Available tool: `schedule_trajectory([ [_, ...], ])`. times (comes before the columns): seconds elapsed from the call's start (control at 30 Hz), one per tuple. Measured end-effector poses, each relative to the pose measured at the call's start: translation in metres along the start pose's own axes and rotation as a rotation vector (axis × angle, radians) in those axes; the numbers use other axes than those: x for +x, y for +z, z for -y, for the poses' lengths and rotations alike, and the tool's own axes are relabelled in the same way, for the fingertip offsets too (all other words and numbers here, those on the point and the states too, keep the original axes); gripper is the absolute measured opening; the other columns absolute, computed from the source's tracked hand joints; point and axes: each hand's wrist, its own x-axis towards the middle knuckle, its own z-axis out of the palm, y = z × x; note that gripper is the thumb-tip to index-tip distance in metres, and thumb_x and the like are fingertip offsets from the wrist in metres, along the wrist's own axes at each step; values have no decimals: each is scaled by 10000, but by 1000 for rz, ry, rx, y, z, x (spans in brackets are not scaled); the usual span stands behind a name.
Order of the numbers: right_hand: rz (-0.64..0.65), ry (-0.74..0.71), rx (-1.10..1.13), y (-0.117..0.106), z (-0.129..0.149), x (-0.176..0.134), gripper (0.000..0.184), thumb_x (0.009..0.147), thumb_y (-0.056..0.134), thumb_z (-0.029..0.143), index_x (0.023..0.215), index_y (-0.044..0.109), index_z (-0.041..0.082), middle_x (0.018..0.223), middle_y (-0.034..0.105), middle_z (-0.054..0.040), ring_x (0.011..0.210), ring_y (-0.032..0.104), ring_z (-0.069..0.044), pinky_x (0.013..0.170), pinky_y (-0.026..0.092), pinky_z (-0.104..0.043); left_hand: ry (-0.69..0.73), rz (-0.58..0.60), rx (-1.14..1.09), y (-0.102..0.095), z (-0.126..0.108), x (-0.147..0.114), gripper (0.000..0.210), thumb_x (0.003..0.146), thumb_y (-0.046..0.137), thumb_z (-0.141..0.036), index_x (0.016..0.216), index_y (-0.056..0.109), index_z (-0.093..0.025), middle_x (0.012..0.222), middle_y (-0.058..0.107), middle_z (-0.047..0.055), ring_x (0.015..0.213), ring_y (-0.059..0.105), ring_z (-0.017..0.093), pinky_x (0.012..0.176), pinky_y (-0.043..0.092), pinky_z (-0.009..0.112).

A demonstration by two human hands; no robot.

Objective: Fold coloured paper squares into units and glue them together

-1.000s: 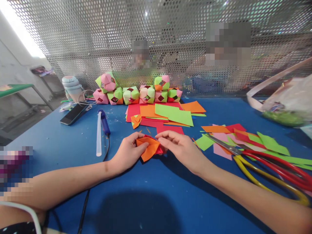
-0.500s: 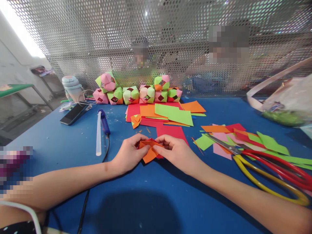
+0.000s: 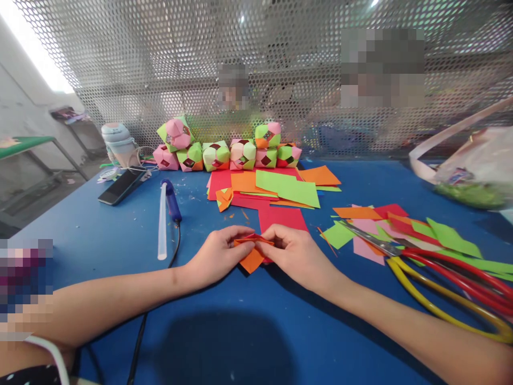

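Between my two hands is a piece of folded paper [image 3: 251, 259], orange on the near side with red showing behind. My left hand [image 3: 220, 250] pinches its left part, the thumb lying on the orange face. From the right, my right hand [image 3: 294, 251] pinches it too, and both thumb tips nearly meet in the middle. The fingers behind the paper are partly hidden. Just beyond my hands lies a red paper sheet [image 3: 282, 218]. A small folded orange and green paper piece [image 3: 224, 199] rests farther off, close to stacked coloured sheets [image 3: 288, 188].
Several folded paper balls [image 3: 216, 156] line the perforated metal screen [image 3: 192, 64]. Left are a glue gun [image 3: 172, 206] with its cord, a glue stick [image 3: 162, 224], a phone [image 3: 120, 186] and a bottle [image 3: 120, 144]. Right are scissors [image 3: 395, 251] on paper scraps [image 3: 366, 248] and a bag [image 3: 476, 166].
My thumbs have come closer together on the folded paper, and its orange part now hangs as a point below them. Both hands have shifted slightly right.
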Motion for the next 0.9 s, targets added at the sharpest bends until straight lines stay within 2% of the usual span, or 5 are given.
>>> schedule_trajectory([
  [0.1, 8, 7, 27, 0, -4, 1, 201, 795, 569, 344, 682, 562, 177, 591, 580, 12, 553, 536, -117, 507, 426, -231, 9, 51, 37, -2, -2, 0, 221, 835, 499, -244, 935, 682, -172, 922, 711, 23, 849, 638, 172, 750, 484, 245],
  [0.27, 8, -35, -55, 1, -6, 1, 208, 800, 570, 395, 820, 584, 188, 647, 569, 12, 566, 512, -119, 504, 409, -233, 44, -43, 105, -2, 0, -1, 238, 851, 470, -231, 940, 686, -187, 893, 711, 10, 812, 634, 168, 710, 475, 239],
  [0.5, -11, -75, -132, 2, -4, 0, 223, 822, 511, 290, 625, 465, 196, 534, 469, 40, 485, 424, -97, 450, 339, -223, 0, -49, 157, -2, 1, 0, 180, 813, 515, -216, 870, 681, -178, 796, 699, -1, 728, 616, 149, 642, 458, 218],
  [0.73, -13, -140, -147, 3, -9, 0, 139, 854, 491, 294, 780, 553, 193, 642, 561, 12, 560, 498, -115, 516, 390, -228, -15, -44, 193, 0, 0, 1, 171, 801, 517, -219, 825, 680, -176, 736, 680, -9, 685, 594, 136, 593, 432, 204],
  [0.9, -109, -203, -223, 1, -12, 0, 199, 851, 503, 271, 668, 511, 193, 587, 544, 18, 503, 472, -100, 491, 369, -228, -21, -70, 155, 2, -2, 0, 218, 785, 549, -246, 953, 672, -180, 807, 693, 3, 667, 584, 125, 597, 444, 208],
])
